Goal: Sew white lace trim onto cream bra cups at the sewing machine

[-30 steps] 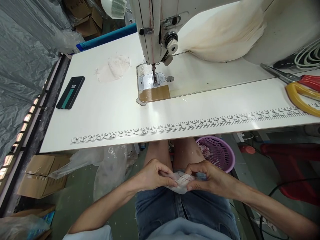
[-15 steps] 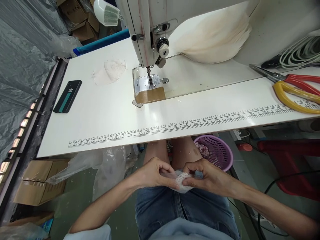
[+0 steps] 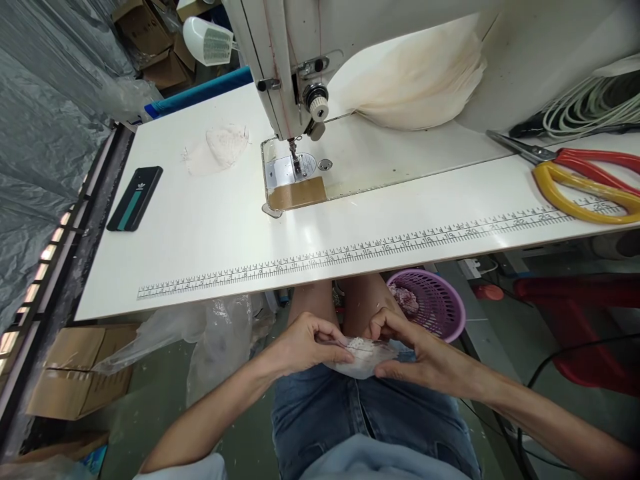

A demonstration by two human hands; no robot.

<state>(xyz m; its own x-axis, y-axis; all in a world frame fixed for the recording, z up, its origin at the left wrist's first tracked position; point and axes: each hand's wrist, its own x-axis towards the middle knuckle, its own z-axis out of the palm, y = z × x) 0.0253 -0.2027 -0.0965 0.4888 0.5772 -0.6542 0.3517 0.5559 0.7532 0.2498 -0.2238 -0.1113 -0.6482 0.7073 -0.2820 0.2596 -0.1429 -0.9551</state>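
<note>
Over my lap, below the table's front edge, I hold a small piece of sheer white fabric [image 3: 366, 360] with a lacy, ruffled strip along its top. My left hand [image 3: 313, 343] pinches its left end between thumb and fingers. At the right end, my right hand [image 3: 407, 343] has its thumb against the cloth and its fingers curled over it; the fingertips are partly hidden. Beyond the table edge stands a sewing machine [image 3: 295, 100], its needle and presser foot above the metal plate. Another thin pale fabric piece [image 3: 217, 150] lies flat to the machine's left.
A dark phone [image 3: 135, 199] lies on the white table [image 3: 200, 227] at left. Red-and-yellow scissors [image 3: 575, 177] rest at right, near coiled cord [image 3: 590, 110]. A stack of cream fabric [image 3: 415, 87] sits under the machine arm. A purple basket [image 3: 453, 300] stands below the table.
The fabric in my hands is spread wider, and my right thumb and fingers have moved apart. My view has shifted, so the table and machine appear farther left and slightly lower.
</note>
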